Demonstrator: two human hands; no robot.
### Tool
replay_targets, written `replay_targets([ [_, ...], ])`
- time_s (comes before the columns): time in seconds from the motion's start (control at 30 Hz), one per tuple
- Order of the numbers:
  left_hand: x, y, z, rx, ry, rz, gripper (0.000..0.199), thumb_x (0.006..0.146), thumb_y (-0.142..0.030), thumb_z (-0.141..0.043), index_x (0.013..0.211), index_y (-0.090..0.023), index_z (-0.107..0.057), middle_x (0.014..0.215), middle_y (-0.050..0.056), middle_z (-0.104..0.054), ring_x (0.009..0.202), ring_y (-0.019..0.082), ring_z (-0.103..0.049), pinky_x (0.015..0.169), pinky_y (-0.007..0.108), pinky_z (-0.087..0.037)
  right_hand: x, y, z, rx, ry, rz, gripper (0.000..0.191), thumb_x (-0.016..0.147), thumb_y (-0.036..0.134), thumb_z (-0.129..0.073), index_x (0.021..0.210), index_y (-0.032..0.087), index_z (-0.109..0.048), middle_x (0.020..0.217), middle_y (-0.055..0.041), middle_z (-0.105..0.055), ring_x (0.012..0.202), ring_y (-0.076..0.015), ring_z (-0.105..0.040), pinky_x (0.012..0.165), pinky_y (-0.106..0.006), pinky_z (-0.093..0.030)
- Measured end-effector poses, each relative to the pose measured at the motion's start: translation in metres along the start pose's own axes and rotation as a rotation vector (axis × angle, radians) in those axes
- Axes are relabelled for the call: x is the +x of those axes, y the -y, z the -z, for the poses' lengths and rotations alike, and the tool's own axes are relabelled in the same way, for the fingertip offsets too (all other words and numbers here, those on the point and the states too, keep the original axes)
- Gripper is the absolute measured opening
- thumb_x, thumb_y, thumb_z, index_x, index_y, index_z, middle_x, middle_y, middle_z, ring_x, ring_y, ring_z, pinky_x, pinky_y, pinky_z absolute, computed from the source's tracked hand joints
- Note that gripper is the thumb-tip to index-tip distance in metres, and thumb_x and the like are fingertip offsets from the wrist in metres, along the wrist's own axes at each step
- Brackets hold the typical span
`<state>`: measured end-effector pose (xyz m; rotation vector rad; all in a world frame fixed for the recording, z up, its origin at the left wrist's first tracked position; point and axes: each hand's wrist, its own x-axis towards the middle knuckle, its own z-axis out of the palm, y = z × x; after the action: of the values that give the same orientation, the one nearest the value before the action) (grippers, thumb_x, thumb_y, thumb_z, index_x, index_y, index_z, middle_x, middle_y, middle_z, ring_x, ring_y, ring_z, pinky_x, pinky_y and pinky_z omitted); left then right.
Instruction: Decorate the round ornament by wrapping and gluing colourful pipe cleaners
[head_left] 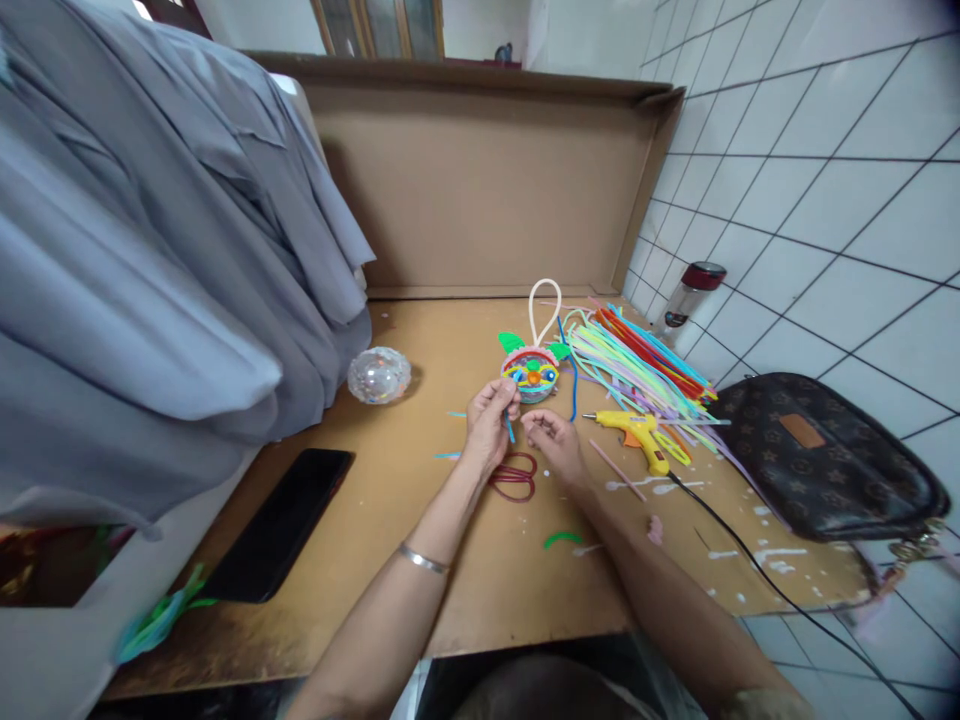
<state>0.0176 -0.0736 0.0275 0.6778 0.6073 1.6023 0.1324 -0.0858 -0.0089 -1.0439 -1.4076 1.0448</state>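
My left hand [491, 418] is closed, thumb against fingers, on a short blue pipe cleaner [511, 429] that pokes out below the fingertips. Just right of it, my right hand [553, 440] has its fingers curled together; whatever they pinch is too small to tell. Right behind both hands sits a round ornament [531, 374] with green leaf shapes, a colourful face-like front and a white loop [545, 300] on top. Red-handled scissors [514, 478] lie beneath my wrists, their blades hidden. Small blue cut pieces [448, 456] rest left of my left hand.
A yellow glue gun [636, 434] with a black cord and a pile of coloured pipe cleaners [645, 355] lie right. Beyond are a bottle [691, 295] and a dark bag [832, 460]. Leftward are a clear faceted ball [379, 375], a black phone [281, 525] and grey cloth [150, 250].
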Motion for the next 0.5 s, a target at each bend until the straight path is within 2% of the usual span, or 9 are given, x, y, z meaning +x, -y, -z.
replay_targets([
  [0.13,0.001,0.002,0.001,0.150,-0.042,-0.106,0.040,0.056,-0.044,-0.089,0.068,-0.014,-0.065,0.057,-0.002,-0.058,0.046,0.003,-0.040,0.046,0.018,-0.029,0.001,-0.002,0.003,0.033,-0.064,-0.011,0.030,0.071,0.049,-0.065,0.080,0.020,-0.065,0.063,0.0016,-0.058,0.055,-0.0126,-0.050,0.053,-0.025,-0.042],
  [0.23,0.004,-0.001,0.003,0.240,-0.095,-0.153,0.036,0.059,-0.043,-0.087,0.068,-0.014,-0.067,0.057,-0.002,-0.060,0.047,0.005,-0.041,0.047,0.018,-0.031,0.008,-0.005,0.013,0.029,-0.181,0.020,0.028,0.072,0.046,-0.063,0.083,0.020,-0.066,0.065,0.0011,-0.059,0.057,-0.0128,-0.049,0.054,-0.025,-0.042],
  [0.33,0.012,-0.010,0.005,0.319,-0.141,-0.194,0.029,0.061,-0.038,-0.086,0.065,-0.016,-0.069,0.056,-0.001,-0.060,0.050,0.007,-0.046,0.049,0.019,-0.034,0.028,-0.008,0.031,0.042,-0.364,0.074,0.028,0.074,0.045,-0.059,0.087,0.020,-0.065,0.072,-0.0007,-0.063,0.063,-0.0141,-0.053,0.061,-0.027,-0.046],
  [0.4,0.021,-0.020,0.005,0.380,-0.107,-0.202,0.024,0.062,-0.035,-0.086,0.066,-0.016,-0.071,0.057,-0.001,-0.061,0.053,0.008,-0.048,0.051,0.019,-0.037,0.047,-0.012,0.044,0.083,-0.465,0.087,0.027,0.071,0.042,-0.060,0.087,0.020,-0.064,0.078,-0.0019,-0.066,0.069,-0.0153,-0.057,0.067,-0.029,-0.048],
  [0.5,0.035,-0.034,0.003,0.482,-0.041,-0.194,0.021,0.059,-0.031,-0.087,0.065,-0.016,-0.074,0.056,0.000,-0.062,0.053,0.009,-0.048,0.052,0.020,-0.038,0.076,-0.021,0.055,0.134,-0.466,0.017,0.029,0.067,0.038,-0.060,0.090,0.020,-0.063,0.084,-0.0026,-0.067,0.074,-0.0158,-0.059,0.071,-0.029,-0.049],
])
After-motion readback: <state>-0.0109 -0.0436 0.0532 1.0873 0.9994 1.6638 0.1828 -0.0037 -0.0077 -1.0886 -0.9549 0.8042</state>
